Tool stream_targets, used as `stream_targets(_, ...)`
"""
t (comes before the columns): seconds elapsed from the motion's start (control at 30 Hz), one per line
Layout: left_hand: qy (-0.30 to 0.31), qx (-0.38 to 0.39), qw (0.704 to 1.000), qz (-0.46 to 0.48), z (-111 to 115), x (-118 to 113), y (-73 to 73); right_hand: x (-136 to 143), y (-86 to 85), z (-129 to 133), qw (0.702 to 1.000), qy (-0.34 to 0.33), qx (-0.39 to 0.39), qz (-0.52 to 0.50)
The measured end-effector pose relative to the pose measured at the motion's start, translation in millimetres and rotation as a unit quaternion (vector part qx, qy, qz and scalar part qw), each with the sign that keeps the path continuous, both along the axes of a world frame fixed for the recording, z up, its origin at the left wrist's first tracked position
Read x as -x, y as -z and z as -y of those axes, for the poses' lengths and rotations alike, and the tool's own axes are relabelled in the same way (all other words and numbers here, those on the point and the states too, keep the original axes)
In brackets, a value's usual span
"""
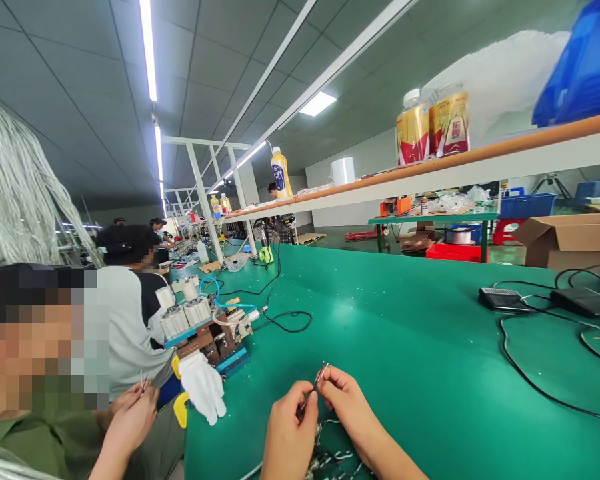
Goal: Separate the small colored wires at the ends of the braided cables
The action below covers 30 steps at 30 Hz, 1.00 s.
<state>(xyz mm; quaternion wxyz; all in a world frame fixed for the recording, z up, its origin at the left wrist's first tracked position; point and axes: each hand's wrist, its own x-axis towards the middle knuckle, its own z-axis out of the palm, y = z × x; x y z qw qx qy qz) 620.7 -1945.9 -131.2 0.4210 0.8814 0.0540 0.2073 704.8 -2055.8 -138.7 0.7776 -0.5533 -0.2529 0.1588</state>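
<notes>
Glove [203,388], white, beside a blue-based machine [233,360]. Bottle [281,177], yellow, on shelf [510,145]; blue label, lettering too small to read. Left hand [291,423]: pinching thin wires. Wires [323,369], red and white ends showing, between both hands, above green table [405,333]. Right hand [346,399]: nipping the same wires near their ends. Two bottles [413,133], gold and red, on shelf; right-hand label reads "东", second character unclear.

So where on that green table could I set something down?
Best is the open green tabletop between the right hand and the black pedal. Crowded: the far right, where cords loop; the left, with the machine and white glove; and beside the left hand, where wires bunch.
</notes>
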Motion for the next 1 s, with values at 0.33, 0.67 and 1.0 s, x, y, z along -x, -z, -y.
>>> stream_targets(0.33, 0.015, -0.006, 1.0, -0.016, 3.7, 2.2, -3.9, -1.1, 1.2, 1.3, 0.999, 0.019, -0.007, -0.032)
stream_targets(0.67, -0.005, 0.011, 1.0, 0.013, 1.0, 1.0, -1.6, 3.8, -7.1, 5.4, 0.999, -0.008, -0.034, -0.039)
stream_targets(1.0, -0.004, 0.016, 1.0, 0.024, 4.4, 2.5, -8.2, 1.5, -6.0, 2.6, 0.999, 0.009, -0.004, -0.036)
